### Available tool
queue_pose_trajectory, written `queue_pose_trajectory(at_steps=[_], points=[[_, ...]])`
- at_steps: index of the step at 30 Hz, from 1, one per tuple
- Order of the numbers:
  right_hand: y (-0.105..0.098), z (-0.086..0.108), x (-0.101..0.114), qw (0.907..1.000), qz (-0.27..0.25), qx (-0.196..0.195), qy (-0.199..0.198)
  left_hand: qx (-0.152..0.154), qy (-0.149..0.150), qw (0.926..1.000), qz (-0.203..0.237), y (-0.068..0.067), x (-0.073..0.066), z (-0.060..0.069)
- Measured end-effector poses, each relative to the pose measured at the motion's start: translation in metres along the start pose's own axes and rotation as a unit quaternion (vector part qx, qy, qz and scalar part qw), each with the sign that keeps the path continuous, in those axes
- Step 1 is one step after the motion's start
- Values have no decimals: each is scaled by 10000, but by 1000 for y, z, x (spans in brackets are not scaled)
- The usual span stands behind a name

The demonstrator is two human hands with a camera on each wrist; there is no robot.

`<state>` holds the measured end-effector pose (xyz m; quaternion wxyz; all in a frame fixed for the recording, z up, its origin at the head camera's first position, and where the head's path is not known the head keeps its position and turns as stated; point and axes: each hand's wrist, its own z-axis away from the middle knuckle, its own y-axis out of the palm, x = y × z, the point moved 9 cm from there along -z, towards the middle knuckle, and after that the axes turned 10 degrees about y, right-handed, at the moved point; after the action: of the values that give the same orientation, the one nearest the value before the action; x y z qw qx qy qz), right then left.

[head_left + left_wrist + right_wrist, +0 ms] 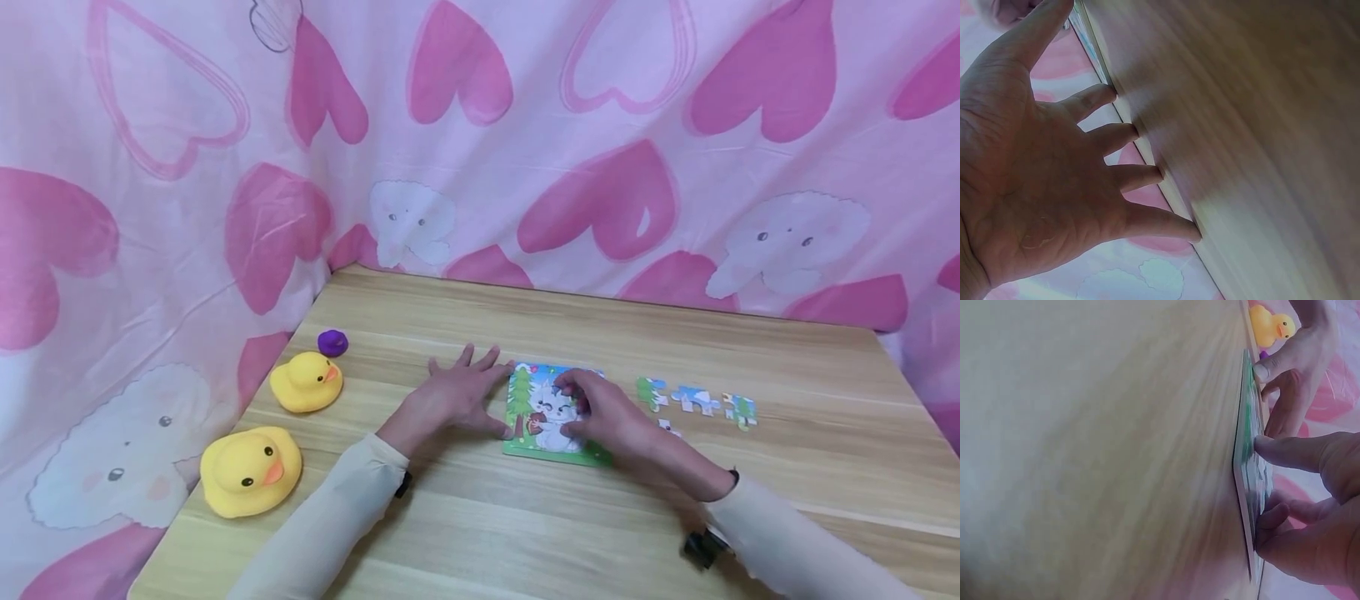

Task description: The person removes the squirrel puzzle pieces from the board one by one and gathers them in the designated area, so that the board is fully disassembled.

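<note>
I'm watching from the head camera, and the puzzle board [553,418] is just right of centre — flat on the wooden table [465,525], showing a white cartoon animal beside a green tree. At its left edge I have the left hand [459,396], fingers fanned wide and straight, thumb at the board's side. The left wrist view gives me that spread clearly, palm in full sight.

Over the board's right half comes the right hand [611,417], fingers bent, thumb and forefinger apart, their tips on the picture. My right wrist view confirms the contact, but whether a piece sits between those tips I cannot tell.

Right of the board, three loose puzzle pieces [696,399] run in a loose row, and one more small piece [667,427] peeks out beside the right forearm. Over on the left of the frame, a line of ducks: the big yellow duck [252,472] lowest, the smaller yellow duck [307,382] above it, the little purple duck [332,342] on top. Pink cloth with hearts [461,62] fills the upper frame — and pale sleeves [795,537] rise from the bottom.
</note>
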<state>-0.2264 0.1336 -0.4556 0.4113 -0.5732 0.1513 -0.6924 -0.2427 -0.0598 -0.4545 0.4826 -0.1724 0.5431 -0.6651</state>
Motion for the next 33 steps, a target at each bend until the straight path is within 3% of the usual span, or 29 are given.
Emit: queue_pose_trajectory(at_steps=[6,13,20,26,33], points=[[-6,-2,4,9994,208,-20,-286,1,57,10000,-49,-2,-2,-2],[-9,-7,11,9976,423,211,-506,-22,108,9999,-58,-5,-4,-3],[-19,-1,12,9965,685,-117,-474,-21,101,9999,-37,-4,-3,-5],[-49,20,-6,9955,534,-613,-491,2,104,9999,39,0,-2,-4],[-93,56,-43,9902,669,-1025,-674,-73,-5,9999,130,1,1,-2]])
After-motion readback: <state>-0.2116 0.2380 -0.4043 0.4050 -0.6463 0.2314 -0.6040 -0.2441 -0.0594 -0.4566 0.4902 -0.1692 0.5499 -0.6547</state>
